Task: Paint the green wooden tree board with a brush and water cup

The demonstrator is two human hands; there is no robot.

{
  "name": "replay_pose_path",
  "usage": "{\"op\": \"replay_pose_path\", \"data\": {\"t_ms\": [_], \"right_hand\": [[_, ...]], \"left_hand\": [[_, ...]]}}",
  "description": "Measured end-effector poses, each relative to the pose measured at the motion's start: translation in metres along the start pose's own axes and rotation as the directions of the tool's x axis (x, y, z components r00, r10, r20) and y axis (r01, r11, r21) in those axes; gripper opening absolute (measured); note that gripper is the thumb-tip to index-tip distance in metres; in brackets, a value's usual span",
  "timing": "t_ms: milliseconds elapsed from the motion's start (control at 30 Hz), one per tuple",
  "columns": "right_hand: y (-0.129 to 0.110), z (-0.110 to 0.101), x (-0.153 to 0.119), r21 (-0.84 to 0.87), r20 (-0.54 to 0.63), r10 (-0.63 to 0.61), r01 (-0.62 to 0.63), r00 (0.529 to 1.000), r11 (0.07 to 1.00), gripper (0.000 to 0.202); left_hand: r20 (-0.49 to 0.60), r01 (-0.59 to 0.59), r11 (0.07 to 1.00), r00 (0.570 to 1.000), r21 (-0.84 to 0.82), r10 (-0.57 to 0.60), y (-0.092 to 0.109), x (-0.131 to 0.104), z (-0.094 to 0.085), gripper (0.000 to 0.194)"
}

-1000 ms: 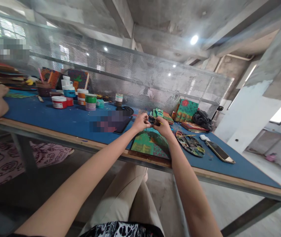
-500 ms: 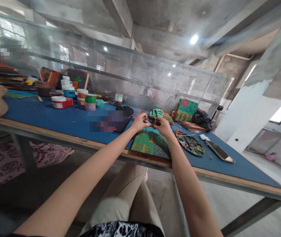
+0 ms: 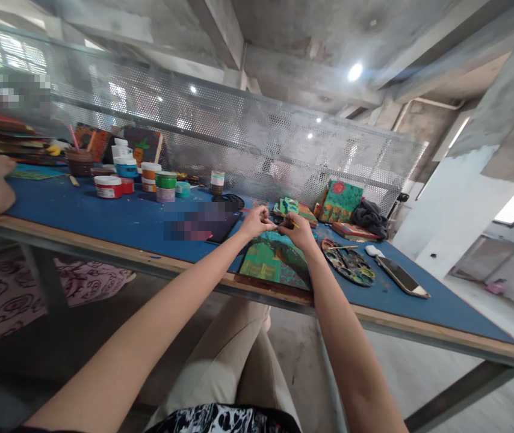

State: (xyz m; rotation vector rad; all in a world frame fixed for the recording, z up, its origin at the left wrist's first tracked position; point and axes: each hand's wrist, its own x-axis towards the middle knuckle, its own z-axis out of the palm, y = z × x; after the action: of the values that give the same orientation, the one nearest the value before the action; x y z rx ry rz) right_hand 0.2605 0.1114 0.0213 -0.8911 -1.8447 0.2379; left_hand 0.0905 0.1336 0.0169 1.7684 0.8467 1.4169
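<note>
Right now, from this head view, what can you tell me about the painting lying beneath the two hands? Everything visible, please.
The painting is a flat panel lying face up on the blue tabletop, at its near edge. Its far part is turquoise; nearer, the left is green with yellowish patches, the right darker with small teal marks. The left hand and right hand partly hide its far end; whether they touch it is unclear. Canvas or board, I cannot tell.

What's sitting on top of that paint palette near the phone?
A thin stick, probably a brush, lies across the palette, which is smeared with green and darker paint. The blue tabletop directly underneath is covered and can't be seen.
</note>
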Motion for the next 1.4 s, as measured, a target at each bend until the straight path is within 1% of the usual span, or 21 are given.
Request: {"op": "replay_pose_path", "data": {"t_ms": [267, 433, 567, 700, 833, 967, 1200, 1300, 1400], "right_hand": [[-0.0038, -0.0005, 0.0004, 0.007, -0.036, -0.006, 0.006, 0.999, 1.0, 0.017], [-0.0024, -0.0003, 0.0004, 0.042, -0.036, -0.001, 0.002, 0.999, 0.999, 0.023], [-0.0007, 0.0003, 0.0017, 0.054, -0.046, 0.014, -0.011, 0.999, 0.998, 0.022], [0.0029, 0.0017, 0.0019, 0.069, -0.038, 0.036, -0.034, 0.999, 0.997, 0.023], [0.0042, 0.0021, 0.0014, 0.071, -0.031, 0.057, -0.055, 0.998, 0.996, 0.026], [0.0021, 0.0004, 0.0009, 0.06, -0.032, 0.057, -0.055, 0.998, 0.997, 0.025], [-0.0002, 0.0004, -0.0003, 0.053, -0.033, 0.042, -0.041, 0.999, 0.998, 0.025], [-0.0032, 0.0009, -0.0002, 0.029, -0.073, 0.047, -0.045, 0.996, 0.999, 0.024], [-0.0056, -0.001, 0.0018, -0.011, -0.173, 0.08, -0.083, 0.982, 0.997, 0.019]], "left_hand": [[0.006, 0.03, 0.998, 1.0, -0.052, -0.03, 0.0015, -0.0012, 0.0011, 0.046], [-0.001, 0.046, 0.996, 0.999, -0.07, -0.047, 0.0005, -0.0009, 0.0008, 0.051], [0.008, 0.056, 0.996, 0.998, -0.075, -0.056, -0.0001, -0.0012, 0.0019, 0.053], [0.009, 0.055, 0.996, 0.998, -0.072, -0.054, -0.0001, -0.0014, 0.0015, 0.051], [0.01, 0.026, 0.999, 1.0, -0.037, -0.026, 0.0037, -0.0021, 0.0002, 0.046], [0.03, -0.017, 1.0, 0.999, 0.009, 0.017, 0.0074, -0.0024, -0.0005, 0.043], [0.043, -0.065, 0.997, 0.997, 0.048, 0.063, 0.0056, -0.0026, -0.002, 0.042], [0.045, -0.085, 0.994, 0.996, 0.066, 0.082, 0.0056, -0.0022, 0.0002, 0.042], [0.005, -0.091, 0.991, 0.996, 0.103, 0.091, 0.0064, 0.0, 0.0028, 0.04]]}}
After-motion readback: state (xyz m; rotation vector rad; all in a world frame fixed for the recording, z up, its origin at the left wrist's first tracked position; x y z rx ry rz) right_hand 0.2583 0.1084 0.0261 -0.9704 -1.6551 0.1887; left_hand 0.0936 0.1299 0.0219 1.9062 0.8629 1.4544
